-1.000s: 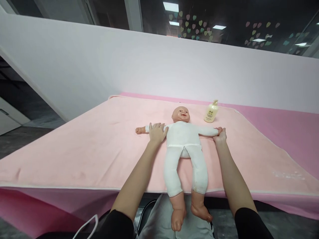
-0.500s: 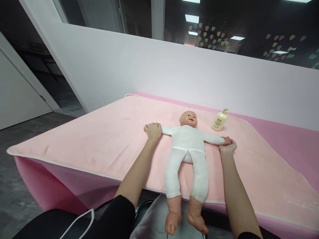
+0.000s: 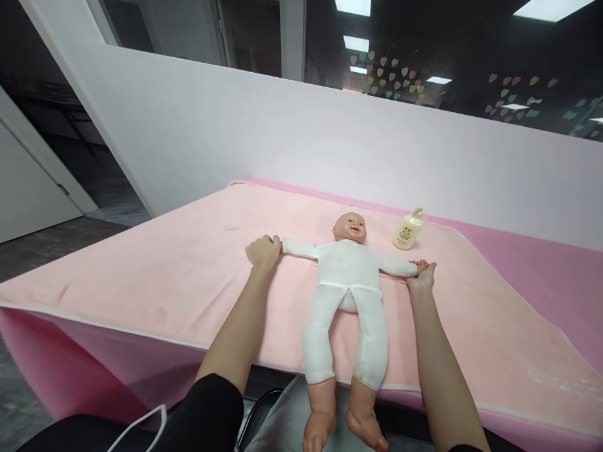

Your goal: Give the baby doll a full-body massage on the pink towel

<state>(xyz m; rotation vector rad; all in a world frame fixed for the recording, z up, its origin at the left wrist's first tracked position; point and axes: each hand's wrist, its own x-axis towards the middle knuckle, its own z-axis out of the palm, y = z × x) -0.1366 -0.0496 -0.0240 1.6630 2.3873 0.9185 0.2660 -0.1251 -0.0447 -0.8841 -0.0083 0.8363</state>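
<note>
Two bare hands hold a life-size-looking baby doll (image 3: 349, 263) with a white cloth body and smooth, tan, plastic-looking head, hands and feet. It lies on its back on a pale-pink, soft-napped blanket (image 3: 188, 270) over the pink-covered worktop (image 3: 541, 276), arms spread, feet hanging past the near edge above the person's grey trousers (image 3: 277, 420). The left hand (image 3: 264, 251) has its grip clenched round the end of one doll arm, covering the small hand there; the right hand (image 3: 421, 278) grasps the other small hand, its fingers partly hidden.

The cloth torso and limbs look padded and soft, likely to bend and flop, while the head and extremities look firmer and more slippery. Weight is hard to judge, probably moderate. The wrists or padded forearms should give the surest hold; lifting would call for support under head and back. A pale-yellow pump bottle (image 3: 407, 231) stands near its head.
</note>
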